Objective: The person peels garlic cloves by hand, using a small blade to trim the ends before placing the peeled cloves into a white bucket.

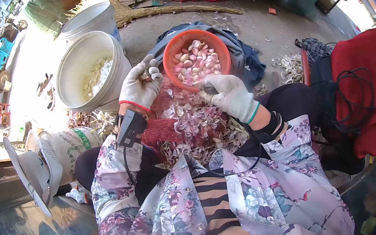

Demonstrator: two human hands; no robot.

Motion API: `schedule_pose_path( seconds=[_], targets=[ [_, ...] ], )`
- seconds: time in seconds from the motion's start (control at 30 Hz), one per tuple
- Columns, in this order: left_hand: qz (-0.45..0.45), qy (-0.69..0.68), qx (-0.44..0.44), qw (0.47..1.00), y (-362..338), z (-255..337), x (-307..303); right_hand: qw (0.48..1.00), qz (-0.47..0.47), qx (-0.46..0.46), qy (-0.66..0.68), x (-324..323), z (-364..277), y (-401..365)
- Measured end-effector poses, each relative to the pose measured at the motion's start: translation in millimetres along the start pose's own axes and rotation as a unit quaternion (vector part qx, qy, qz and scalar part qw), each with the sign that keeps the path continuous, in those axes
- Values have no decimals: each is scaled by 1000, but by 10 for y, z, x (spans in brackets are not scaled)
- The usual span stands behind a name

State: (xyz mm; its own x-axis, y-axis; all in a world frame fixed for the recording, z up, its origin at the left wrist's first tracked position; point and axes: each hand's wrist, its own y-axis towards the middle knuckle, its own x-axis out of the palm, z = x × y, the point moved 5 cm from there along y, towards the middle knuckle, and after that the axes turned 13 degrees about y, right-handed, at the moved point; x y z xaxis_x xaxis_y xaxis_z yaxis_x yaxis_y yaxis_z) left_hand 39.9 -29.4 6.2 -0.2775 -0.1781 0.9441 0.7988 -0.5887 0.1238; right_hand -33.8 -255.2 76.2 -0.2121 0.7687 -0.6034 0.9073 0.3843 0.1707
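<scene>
My left hand, in a white knit glove with a red cuff, is raised left of an orange plastic bowl. Its fingers are curled in, and whatever they hold is too small to make out. Pink and white garlic cloves fill much of the bowl. At the bowl's near right rim is my right hand, in a white glove with a green cuff. Its thumb and fingers are pinched together; their contents cannot be told. Garlic skins lie heaped on red mesh over my lap.
Two white buckets stand at left; the nearer bucket holds pale cloves. A straw broom lies behind the bowl. To the right are red cloth and a black cable. A woven sack lies at left.
</scene>
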Motion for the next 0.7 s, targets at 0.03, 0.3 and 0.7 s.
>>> schedule_pose_path(
  seconds=[0.03, 0.3, 0.7],
  targets=[
    [41, 11, 3, 999, -5, -83, 33, 999, 25, 17, 35, -16, -20, 20],
    [184, 97, -10, 978, 142, -730, 487, 983, 135, -29, 120, 84, -164, 35],
    [156, 527, -81, 832, 59, -813, 578, 994, 100, -13, 45, 74, -74, 51]
  ],
)
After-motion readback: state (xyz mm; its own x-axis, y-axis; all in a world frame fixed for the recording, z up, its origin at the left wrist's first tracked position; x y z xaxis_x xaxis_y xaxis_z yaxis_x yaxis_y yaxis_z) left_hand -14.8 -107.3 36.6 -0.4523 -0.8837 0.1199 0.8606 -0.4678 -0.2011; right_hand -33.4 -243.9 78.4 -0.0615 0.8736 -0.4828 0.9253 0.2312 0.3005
